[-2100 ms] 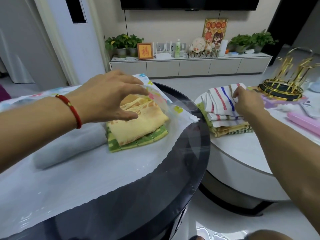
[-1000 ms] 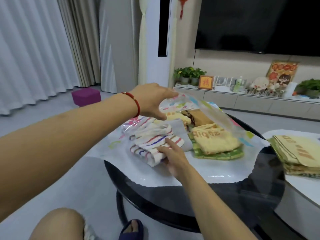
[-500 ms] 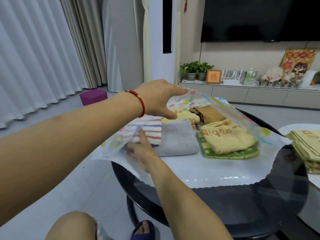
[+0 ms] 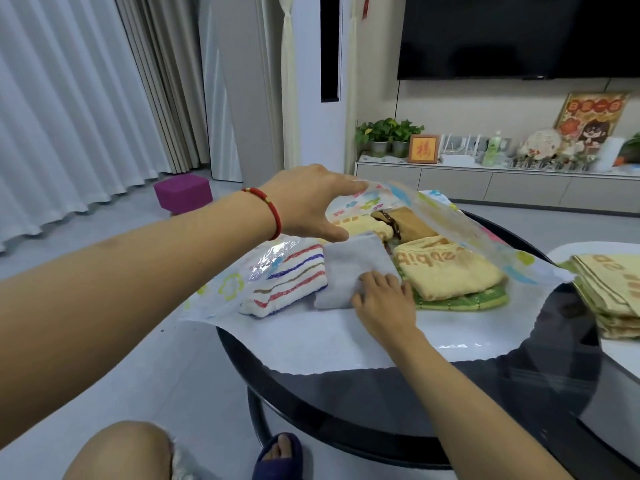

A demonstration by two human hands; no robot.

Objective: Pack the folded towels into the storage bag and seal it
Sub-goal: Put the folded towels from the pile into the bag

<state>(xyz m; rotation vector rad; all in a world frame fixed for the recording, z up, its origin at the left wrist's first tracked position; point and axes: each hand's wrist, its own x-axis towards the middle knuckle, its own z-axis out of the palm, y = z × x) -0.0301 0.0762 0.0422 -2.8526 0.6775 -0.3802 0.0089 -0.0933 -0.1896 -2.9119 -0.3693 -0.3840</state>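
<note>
Six towels in storage bag (image 4: 311,337), frame centre. Left hand (image 4: 308,202) pinching bag flap up; right hand (image 4: 382,301) flat, fingers relaxed, on grey towel (image 4: 349,268).

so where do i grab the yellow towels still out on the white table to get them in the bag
Take the stack of yellow towels by its near folded edge, from the bag side. It lies flat, so slide fingers under and thumb on top, lifting the whole stack.

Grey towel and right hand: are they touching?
Touching. In the head view, the right hand lies on the near edge of the grey towel, fingers overlapping it with no gap.
</note>
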